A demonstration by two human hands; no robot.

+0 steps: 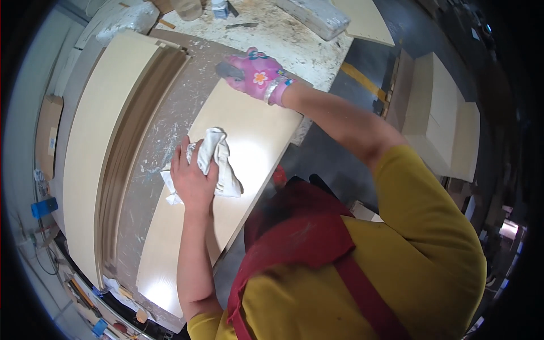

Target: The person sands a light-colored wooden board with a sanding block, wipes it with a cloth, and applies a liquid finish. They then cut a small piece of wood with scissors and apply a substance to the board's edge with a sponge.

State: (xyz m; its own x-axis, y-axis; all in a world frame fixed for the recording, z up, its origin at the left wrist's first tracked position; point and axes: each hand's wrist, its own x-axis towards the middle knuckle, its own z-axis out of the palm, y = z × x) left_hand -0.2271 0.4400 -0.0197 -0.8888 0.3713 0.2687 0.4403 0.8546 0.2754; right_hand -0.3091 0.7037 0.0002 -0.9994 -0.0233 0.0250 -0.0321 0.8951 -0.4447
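A long, pale wooden panel (243, 136) with a glossy face lies across the worktable in front of me. On its middle, my bare left hand (192, 173) is closed over a crumpled white cloth (218, 161) and presses it to the surface. My right hand (255, 73) wears a pink flowered glove with grey fingertips. Its fingers are bent over the panel's far end, and their undersides are hidden. Just left of the panel stands a stack of similar pale boards (107, 130), their edges facing me.
A paint-spattered white tabletop (272, 42) adjoins the far end, with a small bottle (220, 8), a flat metal strip (242, 25) and a wrapped block (314, 17). More pale boards (436, 113) stand to the right beyond the floor gap. A cardboard piece (50, 136) is at far left.
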